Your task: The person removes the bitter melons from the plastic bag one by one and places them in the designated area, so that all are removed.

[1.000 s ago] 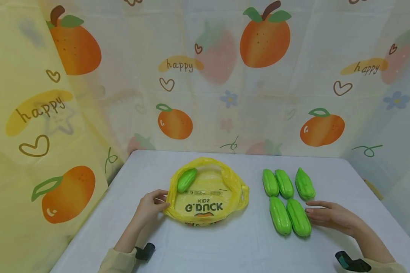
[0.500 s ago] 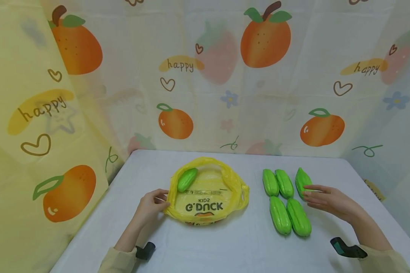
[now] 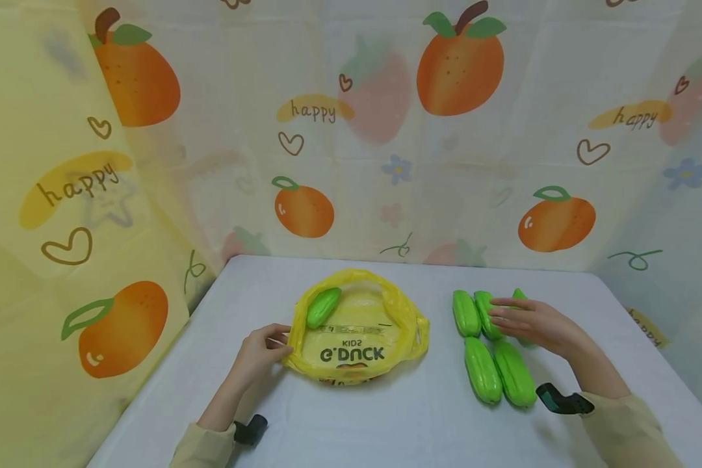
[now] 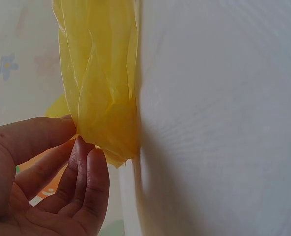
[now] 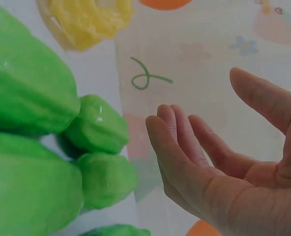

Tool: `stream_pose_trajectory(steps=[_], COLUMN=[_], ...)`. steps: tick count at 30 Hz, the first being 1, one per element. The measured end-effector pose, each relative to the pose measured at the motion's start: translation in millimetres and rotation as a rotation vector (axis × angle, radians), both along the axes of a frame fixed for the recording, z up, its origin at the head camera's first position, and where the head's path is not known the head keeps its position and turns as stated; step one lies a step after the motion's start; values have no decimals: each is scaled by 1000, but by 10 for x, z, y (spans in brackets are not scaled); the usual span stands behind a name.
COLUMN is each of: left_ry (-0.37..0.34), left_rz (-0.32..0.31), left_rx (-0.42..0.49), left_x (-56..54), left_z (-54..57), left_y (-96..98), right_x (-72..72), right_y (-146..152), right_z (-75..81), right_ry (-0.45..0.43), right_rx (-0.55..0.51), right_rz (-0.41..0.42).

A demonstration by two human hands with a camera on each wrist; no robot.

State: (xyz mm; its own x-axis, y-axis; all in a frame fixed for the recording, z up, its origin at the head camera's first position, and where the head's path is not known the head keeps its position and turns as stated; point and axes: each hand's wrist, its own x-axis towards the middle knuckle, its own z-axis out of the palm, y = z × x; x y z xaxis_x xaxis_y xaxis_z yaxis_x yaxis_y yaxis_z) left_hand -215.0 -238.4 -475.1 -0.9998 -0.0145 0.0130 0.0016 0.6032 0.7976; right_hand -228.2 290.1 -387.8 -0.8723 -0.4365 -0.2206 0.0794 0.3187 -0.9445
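Observation:
My left hand pinches the left rim of a yellow plastic bag between thumb and fingers; the left wrist view shows the bag's crumpled edge at the fingertips. Inside the spread-open bag lies one glossy green cucumber-like vegetable. My right hand hovers above a group of similar vegetables on the right, its fingers loosely extended and holding nothing. Nearest to it are the back-middle one and the back-right one, both partly hidden by the hand. The right wrist view shows several vegetables beside the fingers.
A white-covered table carries everything. Two vegetables, the left and the right, lie in the front row, with another at the back left. A fruit-printed curtain stands behind the table and along its sides.
My right hand has risen and moved left, from beside the front-right vegetable to over the back row. My left hand stays on the bag's rim.

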Motion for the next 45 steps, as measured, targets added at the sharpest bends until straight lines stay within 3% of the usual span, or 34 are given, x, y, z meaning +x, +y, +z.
stream_pose_trajectory(steps=[12,25,37,45], left_ry=[-10,-3,-5,-5], left_rz=[4,10,4,-6], left_rx=[-11,-6,2,18], left_x=[5,2,20,29], left_z=[3,-22,1,16], left_y=[-23,-40,-28,-20], right_x=[-202,-428,-567,-675], right_y=[-441,-1053,-1632,-1959], right_z=[55,91,66,-3], right_ry=[-3,-57,-112,-148], right_rx=[-81,-138,-200,-217], right_rz=[33,0,25,-27])
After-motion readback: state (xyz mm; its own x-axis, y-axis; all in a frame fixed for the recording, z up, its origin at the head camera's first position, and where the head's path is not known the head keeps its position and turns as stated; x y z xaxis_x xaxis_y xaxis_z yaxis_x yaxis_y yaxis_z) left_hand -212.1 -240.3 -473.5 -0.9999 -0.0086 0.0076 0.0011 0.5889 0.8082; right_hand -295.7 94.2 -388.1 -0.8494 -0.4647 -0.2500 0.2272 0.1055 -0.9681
